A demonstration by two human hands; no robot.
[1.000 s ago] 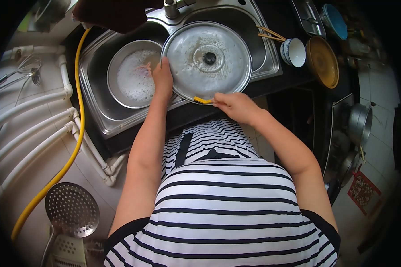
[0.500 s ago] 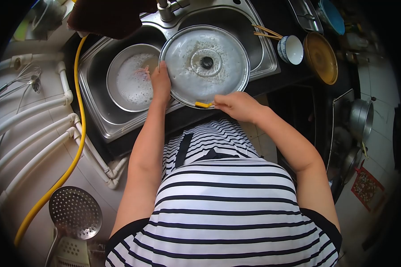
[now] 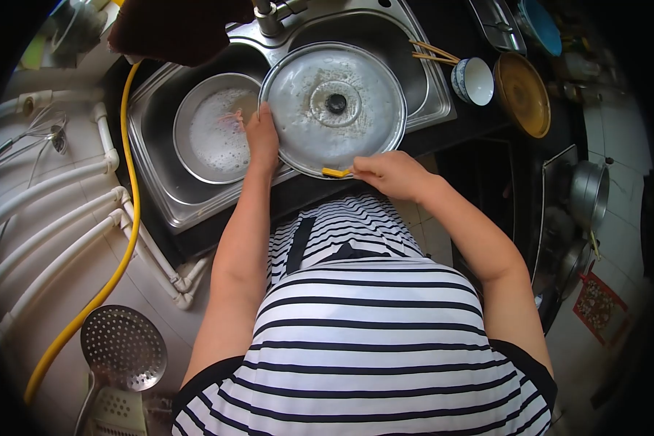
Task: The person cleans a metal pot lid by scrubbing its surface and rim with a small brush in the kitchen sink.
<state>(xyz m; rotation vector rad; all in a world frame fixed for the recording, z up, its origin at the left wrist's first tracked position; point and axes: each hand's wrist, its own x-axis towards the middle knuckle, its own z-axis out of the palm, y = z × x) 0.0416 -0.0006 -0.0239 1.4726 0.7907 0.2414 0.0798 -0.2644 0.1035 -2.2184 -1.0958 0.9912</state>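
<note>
A round, dented metal lid with a black knob and whitish stains is held over the edge of the sink. My left hand grips its left rim, thumb on top. In my right hand is a small yellow-headed tool, pinched between thumb and fingers and touching the lid's near rim. Its exact kind is too small to make out. Left of the lid, a metal basin of soapy water sits in the sink bowl, with a pink thing lying in the suds.
The double steel sink has a faucet at its back. To the right stand chopsticks, a bowl and a brown round dish. A yellow hose runs past white pipes on the left, above a skimmer.
My right hand and the yellow-headed tool have slid slightly right along the lid's near rim. My left hand keeps its grip, and the lid is nearly still.
</note>
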